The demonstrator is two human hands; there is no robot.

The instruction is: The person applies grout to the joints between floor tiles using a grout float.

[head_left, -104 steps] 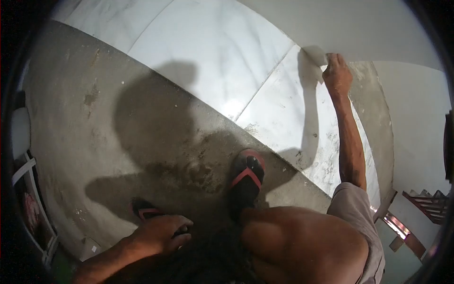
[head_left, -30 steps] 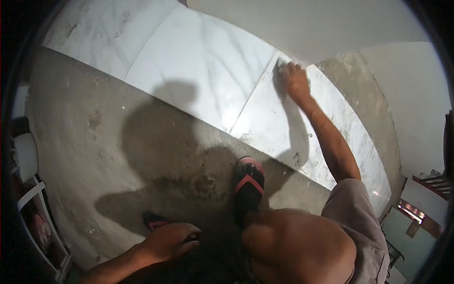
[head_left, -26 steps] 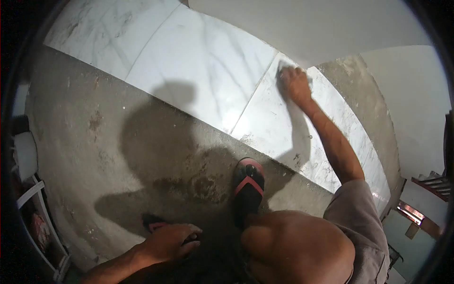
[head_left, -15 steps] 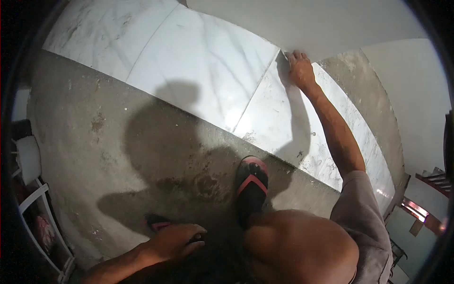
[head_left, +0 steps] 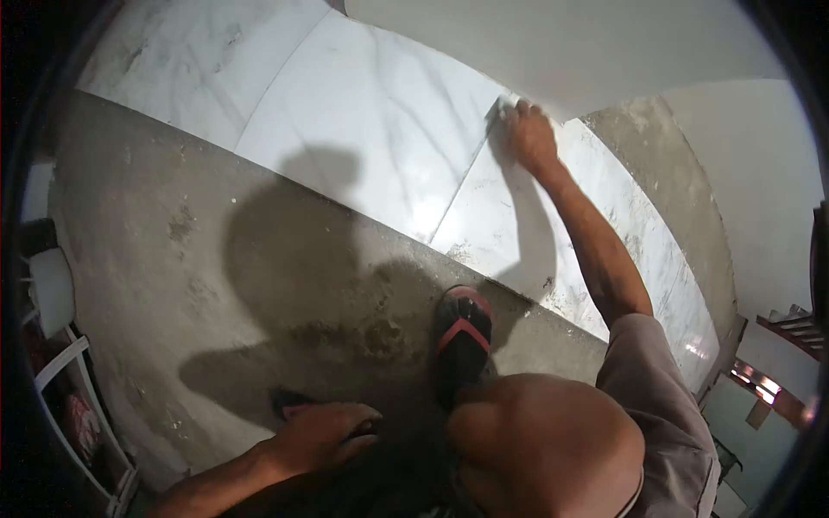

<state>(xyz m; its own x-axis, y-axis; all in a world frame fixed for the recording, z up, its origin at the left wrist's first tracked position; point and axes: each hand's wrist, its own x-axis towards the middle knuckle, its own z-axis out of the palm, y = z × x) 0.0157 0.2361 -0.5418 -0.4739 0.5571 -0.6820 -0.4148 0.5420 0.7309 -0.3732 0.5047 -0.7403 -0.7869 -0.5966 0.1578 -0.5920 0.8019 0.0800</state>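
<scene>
The right hand (head_left: 533,138) is curled over a small pale cloth (head_left: 503,107), pressing it flat on a glossy white marble slab (head_left: 527,216) streaked with grey veins; only a corner of the cloth shows past the knuckles, so its shape is hard to make out. The cloth lies at the far corner of that slab, right where a thin straight joint (head_left: 462,177) meets the smooth plaster wall (head_left: 587,52). A second marble slab (head_left: 380,129) lies just beyond the joint. Nearer than the slabs runs a rough, stained cement strip (head_left: 216,259), where a black sandal with red straps (head_left: 464,332) stands. The left hand (head_left: 324,432) rests palm down near the sandal, fingers loosely spread, holding nothing; it partly hides another sandal (head_left: 289,403).
</scene>
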